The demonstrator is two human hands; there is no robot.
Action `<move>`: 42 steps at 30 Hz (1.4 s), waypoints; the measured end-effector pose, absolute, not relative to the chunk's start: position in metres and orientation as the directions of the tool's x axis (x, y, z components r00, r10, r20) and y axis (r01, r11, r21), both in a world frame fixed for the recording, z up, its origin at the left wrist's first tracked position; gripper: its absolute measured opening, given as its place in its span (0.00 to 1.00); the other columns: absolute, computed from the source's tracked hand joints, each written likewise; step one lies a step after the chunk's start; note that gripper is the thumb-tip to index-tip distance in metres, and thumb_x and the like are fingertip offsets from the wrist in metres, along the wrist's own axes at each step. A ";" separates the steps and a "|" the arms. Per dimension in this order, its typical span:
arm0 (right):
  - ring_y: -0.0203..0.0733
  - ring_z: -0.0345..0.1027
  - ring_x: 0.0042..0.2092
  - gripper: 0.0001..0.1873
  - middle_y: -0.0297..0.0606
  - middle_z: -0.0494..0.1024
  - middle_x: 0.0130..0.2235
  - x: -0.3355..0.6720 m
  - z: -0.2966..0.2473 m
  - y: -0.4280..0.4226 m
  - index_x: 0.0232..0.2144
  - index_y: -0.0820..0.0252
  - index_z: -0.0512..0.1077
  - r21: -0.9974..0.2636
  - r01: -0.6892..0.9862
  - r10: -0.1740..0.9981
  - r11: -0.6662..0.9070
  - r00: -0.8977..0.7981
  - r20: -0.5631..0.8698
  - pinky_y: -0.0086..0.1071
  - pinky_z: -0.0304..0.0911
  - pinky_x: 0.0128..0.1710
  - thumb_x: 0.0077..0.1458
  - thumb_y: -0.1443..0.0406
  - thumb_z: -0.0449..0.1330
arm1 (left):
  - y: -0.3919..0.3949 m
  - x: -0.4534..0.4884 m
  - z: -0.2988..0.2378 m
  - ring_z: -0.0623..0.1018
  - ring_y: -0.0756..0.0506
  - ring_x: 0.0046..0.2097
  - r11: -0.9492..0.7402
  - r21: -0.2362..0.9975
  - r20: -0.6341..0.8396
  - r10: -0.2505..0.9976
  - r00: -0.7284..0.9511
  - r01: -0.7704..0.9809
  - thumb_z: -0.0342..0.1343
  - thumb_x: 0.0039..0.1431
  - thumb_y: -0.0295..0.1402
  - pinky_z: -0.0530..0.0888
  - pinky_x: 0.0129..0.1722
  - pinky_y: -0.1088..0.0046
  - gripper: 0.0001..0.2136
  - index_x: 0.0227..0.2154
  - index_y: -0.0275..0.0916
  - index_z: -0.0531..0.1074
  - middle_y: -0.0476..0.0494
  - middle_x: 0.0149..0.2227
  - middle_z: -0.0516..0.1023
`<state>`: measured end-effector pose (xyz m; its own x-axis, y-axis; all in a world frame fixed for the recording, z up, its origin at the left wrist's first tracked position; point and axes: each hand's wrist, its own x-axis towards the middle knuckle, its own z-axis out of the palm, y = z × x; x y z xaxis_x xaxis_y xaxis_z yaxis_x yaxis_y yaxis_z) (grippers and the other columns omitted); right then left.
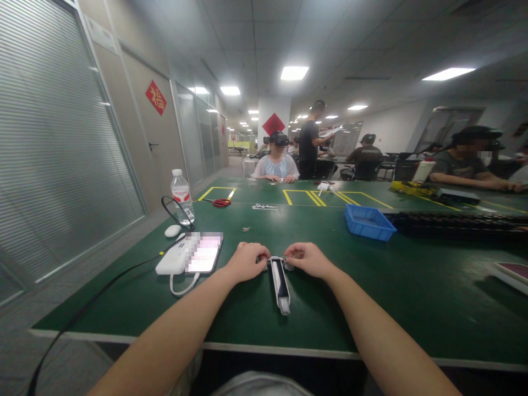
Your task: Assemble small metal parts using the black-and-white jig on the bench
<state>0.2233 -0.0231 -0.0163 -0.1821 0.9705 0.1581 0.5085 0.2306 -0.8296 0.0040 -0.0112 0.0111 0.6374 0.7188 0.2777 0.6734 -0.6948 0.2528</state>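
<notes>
A long, narrow white-edged object (279, 283) with a dark and white inside lies on the green table, its pale narrow end toward me. My left hand (249, 262) is closed, thumb and fingers pinching at the left side of its far end. Across from it, my right hand (308, 259) pinches at the right side of that same end. Small shiny pieces (290, 268) show beneath the right fingers, too small to name. The fingertips partly hide the far end.
Left of my hands are a white power bank (172, 257), a phone (208, 253), a white mouse-like item (172, 231) and a water bottle (181, 198). Red-handled scissors (221, 203) lie farther back. A blue bin (368, 222) stands right. Across the table sits a person (276, 162).
</notes>
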 end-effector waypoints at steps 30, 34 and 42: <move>0.30 0.62 0.23 0.09 0.33 0.74 0.23 0.222 -0.015 -0.025 0.29 0.64 0.73 -0.796 0.558 0.968 0.236 -0.207 0.142 0.24 0.57 0.22 0.42 0.66 0.61 | -0.010 0.004 0.009 0.73 0.47 0.39 -0.703 0.263 0.288 0.711 0.641 0.661 0.49 0.53 0.29 0.62 0.43 0.69 0.09 0.34 0.41 0.74 0.49 0.34 0.76; 0.30 0.62 0.22 0.08 0.34 0.74 0.23 0.222 -0.014 -0.026 0.29 0.64 0.73 -0.804 0.549 0.969 0.230 -0.207 0.135 0.24 0.57 0.22 0.41 0.66 0.61 | -0.009 0.004 0.008 0.73 0.46 0.40 -0.703 0.262 0.293 0.711 0.640 0.661 0.49 0.53 0.28 0.62 0.43 0.69 0.09 0.34 0.41 0.74 0.49 0.34 0.77; 0.33 0.68 0.26 0.08 0.36 0.76 0.25 0.223 -0.018 -0.022 0.29 0.65 0.73 -0.864 0.451 0.968 0.226 -0.205 0.146 0.26 0.63 0.27 0.44 0.65 0.60 | -0.009 0.003 0.008 0.73 0.47 0.40 -0.699 0.254 0.275 0.715 0.643 0.668 0.49 0.54 0.29 0.62 0.42 0.69 0.09 0.34 0.41 0.73 0.49 0.35 0.77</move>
